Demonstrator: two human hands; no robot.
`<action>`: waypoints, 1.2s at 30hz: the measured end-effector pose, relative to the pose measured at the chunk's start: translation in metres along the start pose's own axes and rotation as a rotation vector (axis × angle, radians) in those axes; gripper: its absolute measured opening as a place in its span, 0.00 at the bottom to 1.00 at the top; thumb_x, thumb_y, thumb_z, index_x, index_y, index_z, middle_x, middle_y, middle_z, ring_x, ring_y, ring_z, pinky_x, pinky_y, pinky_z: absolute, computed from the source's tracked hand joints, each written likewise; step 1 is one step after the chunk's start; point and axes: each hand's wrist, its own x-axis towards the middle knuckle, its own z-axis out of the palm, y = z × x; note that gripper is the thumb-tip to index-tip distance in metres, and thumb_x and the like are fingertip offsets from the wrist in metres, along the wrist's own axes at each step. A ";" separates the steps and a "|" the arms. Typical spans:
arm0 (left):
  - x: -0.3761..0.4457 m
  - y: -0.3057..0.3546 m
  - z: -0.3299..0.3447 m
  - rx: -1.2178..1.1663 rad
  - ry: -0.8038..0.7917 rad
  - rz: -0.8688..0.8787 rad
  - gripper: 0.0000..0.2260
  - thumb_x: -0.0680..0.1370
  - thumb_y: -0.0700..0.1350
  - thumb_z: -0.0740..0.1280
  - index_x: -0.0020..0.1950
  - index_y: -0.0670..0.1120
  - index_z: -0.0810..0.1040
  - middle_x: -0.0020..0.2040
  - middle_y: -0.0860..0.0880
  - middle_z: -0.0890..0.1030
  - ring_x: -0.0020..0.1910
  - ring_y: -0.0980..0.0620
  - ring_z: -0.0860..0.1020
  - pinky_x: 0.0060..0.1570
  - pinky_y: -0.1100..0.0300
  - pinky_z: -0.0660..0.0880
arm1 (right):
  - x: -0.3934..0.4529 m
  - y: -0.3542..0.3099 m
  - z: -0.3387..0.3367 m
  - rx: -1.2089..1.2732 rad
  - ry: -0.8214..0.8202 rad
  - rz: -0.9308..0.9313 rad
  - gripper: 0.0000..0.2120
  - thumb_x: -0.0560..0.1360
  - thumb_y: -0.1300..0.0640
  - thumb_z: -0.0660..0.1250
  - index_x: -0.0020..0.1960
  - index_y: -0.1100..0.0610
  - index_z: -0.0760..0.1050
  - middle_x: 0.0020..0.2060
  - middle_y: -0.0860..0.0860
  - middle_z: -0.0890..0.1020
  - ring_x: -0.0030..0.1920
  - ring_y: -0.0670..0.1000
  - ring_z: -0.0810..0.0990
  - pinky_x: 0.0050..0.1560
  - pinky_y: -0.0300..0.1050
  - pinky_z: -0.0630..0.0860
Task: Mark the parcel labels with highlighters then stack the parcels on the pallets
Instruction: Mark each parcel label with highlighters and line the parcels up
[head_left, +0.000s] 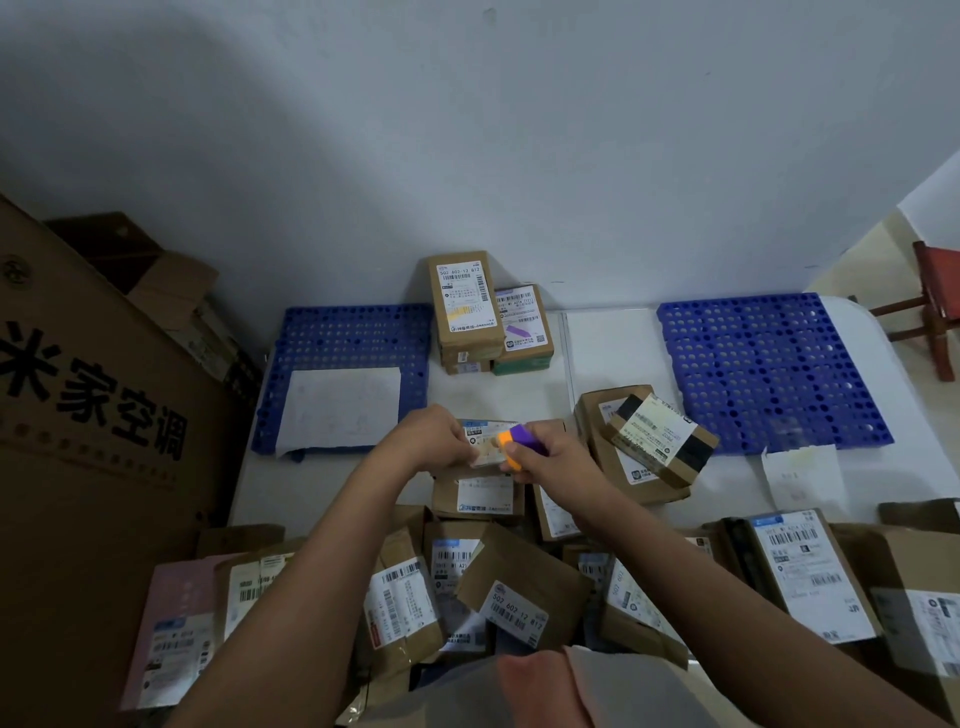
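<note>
Parcel sorting room, small storeroom type.
White worktop (613, 353) against bare wall; labelled cardboard parcels (519, 597) heaped near; two blue plastic pallets (769, 364) far; large cartons (93, 415) stacked left.

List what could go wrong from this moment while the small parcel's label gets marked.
1. The right hand holds the orange and purple highlighters together, so the wrong colour might touch the label.
2. The left hand grips the small parcel above a loose heap of parcels; pressing might make it slip.
3. The two marked parcels stand between the blue pallets, not on one, so they might be forgotten.
</note>
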 end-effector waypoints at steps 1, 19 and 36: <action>0.001 0.000 0.000 0.006 0.001 -0.006 0.11 0.77 0.49 0.69 0.55 0.44 0.83 0.51 0.47 0.82 0.47 0.52 0.79 0.40 0.63 0.73 | 0.001 -0.001 0.002 -0.018 -0.027 0.001 0.10 0.80 0.55 0.65 0.61 0.55 0.74 0.53 0.52 0.81 0.54 0.50 0.82 0.57 0.49 0.80; 0.003 -0.006 0.000 0.299 0.134 -0.077 0.14 0.76 0.57 0.68 0.52 0.48 0.74 0.52 0.48 0.78 0.51 0.49 0.77 0.47 0.54 0.75 | 0.005 0.000 0.000 -0.137 -0.065 0.026 0.14 0.80 0.53 0.65 0.64 0.55 0.74 0.56 0.52 0.79 0.53 0.49 0.79 0.44 0.36 0.78; 0.002 -0.039 -0.021 -0.953 0.061 0.015 0.19 0.77 0.51 0.71 0.64 0.45 0.74 0.55 0.44 0.83 0.51 0.50 0.84 0.53 0.56 0.81 | 0.026 -0.009 -0.082 0.978 0.352 0.197 0.15 0.80 0.59 0.64 0.64 0.64 0.75 0.52 0.56 0.84 0.48 0.49 0.84 0.42 0.37 0.80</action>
